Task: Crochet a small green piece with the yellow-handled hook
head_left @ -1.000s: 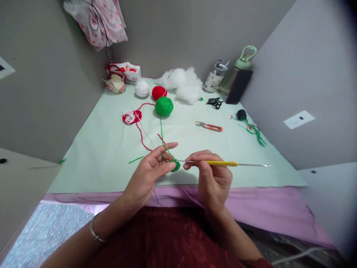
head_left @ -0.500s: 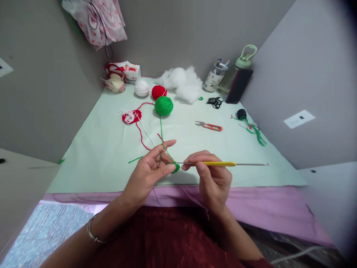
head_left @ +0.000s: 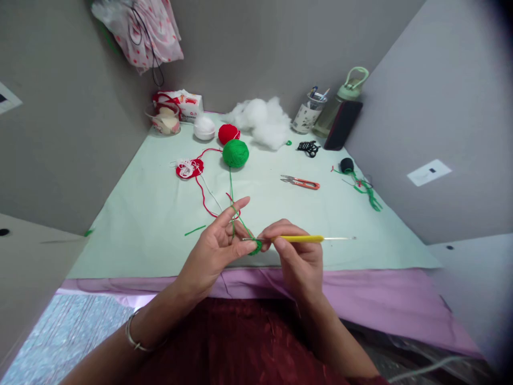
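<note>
My left hand (head_left: 222,240) pinches a small green crochet piece (head_left: 255,247) between thumb and fingers. Its index finger is raised, with green yarn (head_left: 231,184) looped over it and running back to a green yarn ball (head_left: 235,153). In my right hand (head_left: 298,256) is a crochet hook (head_left: 302,239) with a yellow handle, held level like a pen. The hook's left shaft passes at the crochet piece and its tip shows above my left thumb. My right fingertips are close beside the piece; whether they touch it I cannot tell.
Behind lie a red yarn ball (head_left: 228,134), a white yarn ball (head_left: 204,128) and white stuffing (head_left: 262,120). A red piece with white yarn (head_left: 189,168) lies left. Orange thread snips (head_left: 300,182), a black claw clip (head_left: 308,148), a cup of pens (head_left: 308,115) and a bottle (head_left: 334,109) stand or lie right.
My right hand and the hook have moved left, so the hook's tip now reaches past the green crochet piece over my left thumb. My left hand has barely moved.
</note>
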A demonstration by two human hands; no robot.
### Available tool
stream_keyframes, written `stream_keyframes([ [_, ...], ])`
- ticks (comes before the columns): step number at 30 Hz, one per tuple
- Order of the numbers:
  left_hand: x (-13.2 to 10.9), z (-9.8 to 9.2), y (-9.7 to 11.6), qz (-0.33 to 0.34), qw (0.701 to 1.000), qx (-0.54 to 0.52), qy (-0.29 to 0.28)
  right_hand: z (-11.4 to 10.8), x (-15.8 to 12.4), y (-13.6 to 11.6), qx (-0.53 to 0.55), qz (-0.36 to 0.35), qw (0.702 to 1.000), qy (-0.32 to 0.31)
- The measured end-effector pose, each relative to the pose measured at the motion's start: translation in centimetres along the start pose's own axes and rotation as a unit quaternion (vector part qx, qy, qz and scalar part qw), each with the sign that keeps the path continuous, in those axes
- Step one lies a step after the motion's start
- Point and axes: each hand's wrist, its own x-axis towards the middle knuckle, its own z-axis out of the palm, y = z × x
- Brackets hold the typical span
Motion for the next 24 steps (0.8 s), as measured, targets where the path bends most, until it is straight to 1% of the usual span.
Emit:
stream_keyframes([
  [2,-0.01,0.21,-0.18,0.001,1.000,-0.006,0.013,0.19,-0.01,-0.18,-0.067,-0.028,0.997,-0.006],
  [4,-0.06,0.34,-0.33,0.001,1.000,-0.007,0.023,0.40,-0.02,-0.27,-0.102,-0.048,0.994,-0.003],
  [7,-0.17,0.43,-0.33,0.001,1.000,-0.005,0.020,0.52,0.04,0.04,-0.059,-0.040,0.997,0.029],
  [11,-0.27,0.46,-0.05,0.017,0.999,0.000,0.029,0.42,0.45,0.57,0.037,0.014,0.997,0.063],
  [14,-0.26,0.38,0.03,0.032,0.999,0.017,0.036,0.47,0.80,0.43,0.074,0.042,0.994,0.071],
  [16,-0.23,0.25,-0.01,0.042,0.998,0.035,0.037,0.50,0.93,0.21,0.085,0.048,0.993,0.065],
  [20,-0.28,-0.13,-0.18,0.053,0.996,0.066,0.039,0.28,0.86,-0.01,0.093,0.041,0.994,0.033],
  [22,-0.35,-0.28,-0.22,0.056,0.994,0.084,0.037,0.05,0.68,-0.03,0.077,0.035,0.996,0.024],
  [24,-0.41,-0.36,-0.23,0.063,0.991,0.109,0.035,-0.16,0.43,-0.11,0.039,0.022,0.999,0.019],
])
